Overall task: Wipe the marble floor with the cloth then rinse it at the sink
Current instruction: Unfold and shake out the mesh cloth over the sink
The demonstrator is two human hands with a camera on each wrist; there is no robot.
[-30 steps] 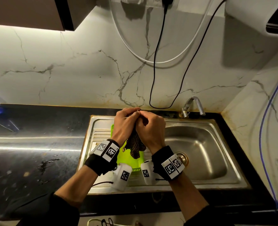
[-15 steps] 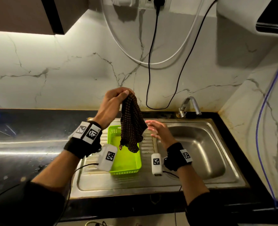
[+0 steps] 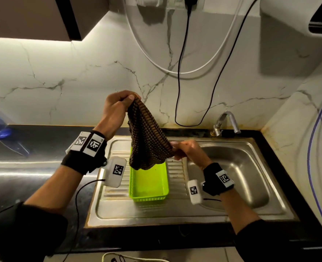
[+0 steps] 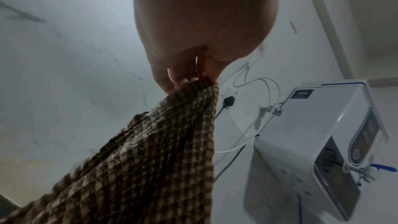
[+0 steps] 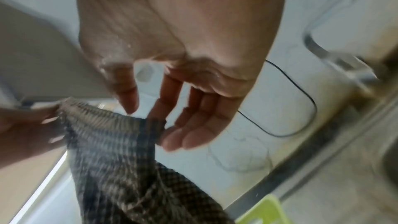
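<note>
Here the left hand (image 3: 116, 108) pinches the cloth's (image 3: 147, 142) top corner, the right hand (image 3: 189, 153) nips a lower edge between its fingertips — likely spreading it open, above the sink (image 3: 251, 186).

The cloth (image 3: 147, 144) is showing a coarse, ribbed brown-and-black check weave, matt throughout. The sink (image 3: 232, 167) is gleaming as brushed steel with a ridged drainboard, the green basket (image 3: 148, 188) at its nine o'clock is looking like glossy plastic, and the tap (image 3: 226, 121) at twelve o'clock is shining as polished metal. The wall (image 3: 61, 72) behind is reading as smooth veined marble, and the counter (image 3: 33, 167) is reflecting light off dark polished stone.
</note>
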